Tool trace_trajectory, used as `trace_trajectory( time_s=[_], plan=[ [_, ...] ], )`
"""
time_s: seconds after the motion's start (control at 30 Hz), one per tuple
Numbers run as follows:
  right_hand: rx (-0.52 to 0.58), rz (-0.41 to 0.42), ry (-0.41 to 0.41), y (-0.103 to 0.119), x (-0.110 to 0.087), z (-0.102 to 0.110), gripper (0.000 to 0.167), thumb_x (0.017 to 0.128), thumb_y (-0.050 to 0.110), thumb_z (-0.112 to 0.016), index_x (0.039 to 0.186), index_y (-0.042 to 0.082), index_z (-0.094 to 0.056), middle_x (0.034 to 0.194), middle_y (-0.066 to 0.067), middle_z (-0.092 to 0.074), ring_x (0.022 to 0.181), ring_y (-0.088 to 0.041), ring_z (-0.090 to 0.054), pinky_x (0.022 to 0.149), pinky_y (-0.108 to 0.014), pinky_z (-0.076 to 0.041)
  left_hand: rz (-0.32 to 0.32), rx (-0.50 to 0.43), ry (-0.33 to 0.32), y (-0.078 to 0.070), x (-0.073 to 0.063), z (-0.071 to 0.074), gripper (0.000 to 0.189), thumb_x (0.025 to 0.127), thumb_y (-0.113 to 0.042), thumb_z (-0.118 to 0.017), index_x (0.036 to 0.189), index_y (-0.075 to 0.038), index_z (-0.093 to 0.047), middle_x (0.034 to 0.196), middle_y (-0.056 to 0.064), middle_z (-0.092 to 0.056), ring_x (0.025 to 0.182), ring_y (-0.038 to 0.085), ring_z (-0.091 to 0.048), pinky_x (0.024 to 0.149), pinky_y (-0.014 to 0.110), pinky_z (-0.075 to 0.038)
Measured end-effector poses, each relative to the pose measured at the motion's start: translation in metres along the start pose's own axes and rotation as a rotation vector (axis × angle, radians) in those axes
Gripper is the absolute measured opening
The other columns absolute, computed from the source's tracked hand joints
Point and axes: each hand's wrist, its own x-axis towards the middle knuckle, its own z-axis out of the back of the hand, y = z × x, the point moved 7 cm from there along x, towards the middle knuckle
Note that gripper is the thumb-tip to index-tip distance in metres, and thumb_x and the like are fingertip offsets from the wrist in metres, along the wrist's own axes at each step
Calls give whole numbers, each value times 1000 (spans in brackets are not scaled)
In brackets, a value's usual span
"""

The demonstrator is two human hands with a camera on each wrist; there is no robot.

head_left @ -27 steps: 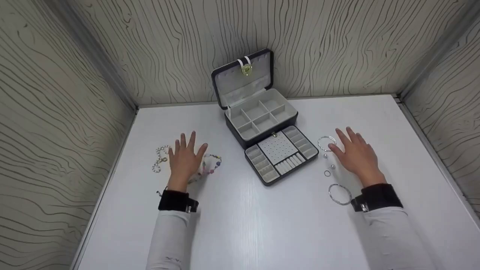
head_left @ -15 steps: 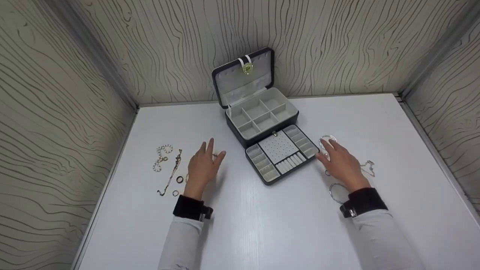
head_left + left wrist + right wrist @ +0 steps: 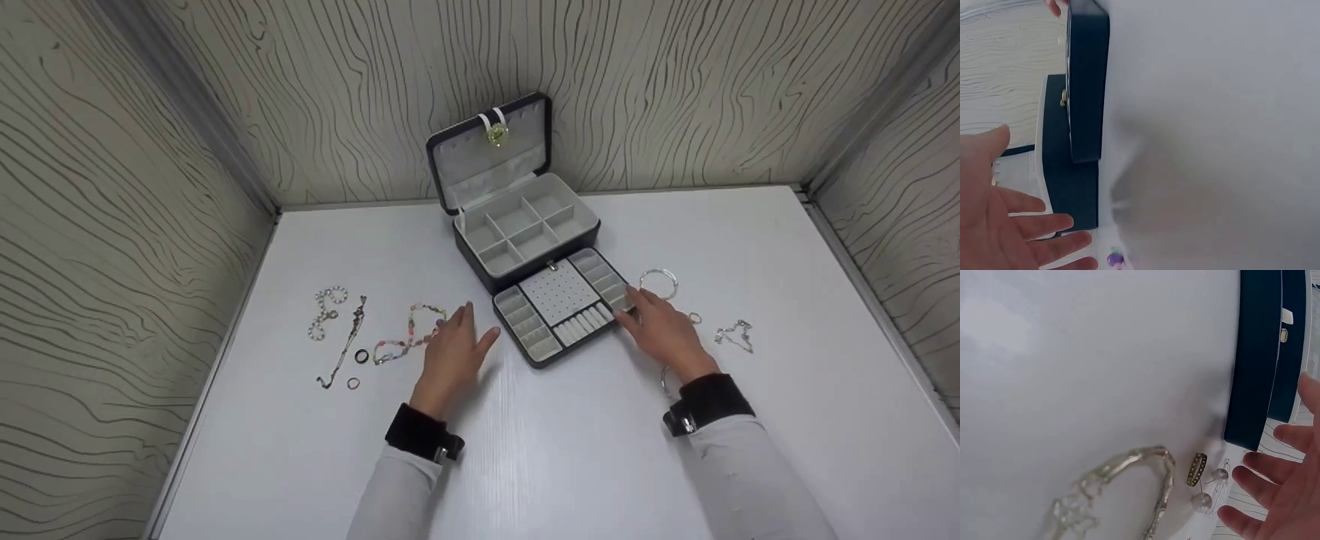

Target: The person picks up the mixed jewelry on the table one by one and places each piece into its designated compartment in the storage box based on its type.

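- Pictured with the right hand [image 3: 664, 334] extended over the right edge of the compartmented jewelry tray [image 3: 559, 291], fingers parted, gripping nothing; hard to tell whether touching.
- Held out beside the tray's left edge: the left hand [image 3: 454, 360], with thumb apart, gripping nothing, just beside a colorful bead strand [image 3: 409, 343].
- Stretched forward over the white table [image 3: 540, 450] in pale sleeves [image 3: 397, 495] and black wristbands [image 3: 712, 401].
- Backed, just behind the tray, by a six-compartment jewelry box [image 3: 534, 240] with lid raised.
- Flanked at left by a white-bead strand [image 3: 324, 311] and black ring [image 3: 356, 355], at right by a bangle [image 3: 676, 285] and silver chain [image 3: 735, 334].
- Shown by the right wrist view, not the head view: pearl-topped studs [image 3: 1202, 502].
- Revealed by the left wrist view: widely parted left fingers and the tray's dark side wall [image 3: 1090, 84].
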Motion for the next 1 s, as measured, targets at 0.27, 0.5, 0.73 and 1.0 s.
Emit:
trace_trajectory(
  time_s=[0.27, 0.5, 0.73, 1.0],
  plan=[
    [107, -8, 44, 3, 2, 0, 70, 104, 38, -45, 151, -7, -21, 147, -38, -26, 130, -57, -32, 106, -64, -26, -49, 16, 48, -18, -3, -19, 65, 100, -45, -50, 142, 4, -45, 127, 23, -59, 111, 36, -61, 87, 47, -51],
    [81, -1, 44, 6, -5, -3, 68, 103, 33, -49, 149, -10, -25, 144, -37, -33, 129, -54, -35, 106, -61, -28, -90, 65, 47, -22, -6, -27, 58, 100, -41, -52, 137, 3, -52, 136, 17, -56, 126, 38, -50, 98, 49, -44],
    [85, -1, 44, 16, -17, -7, 64, 100, 27, -55, 145, -13, -33, 134, -38, -45, 124, -53, -43, 103, -61, -33, -45, -1, 67, -17, -12, -29, 61, 99, -37, -54, 142, 6, -45, 135, 19, -56, 125, 37, -51, 101, 47, -43],
    [84, 31, 30, 42, -29, -13, 46, 94, 21, -64, 128, -7, -56, 107, -31, -63, 98, -46, -62, 86, -58, -48, -18, -64, 46, -6, -17, -26, 56, 99, -24, -56, 141, 10, -42, 122, 21, -62, 110, 33, -61, 93, 44, -48]
  ],
)
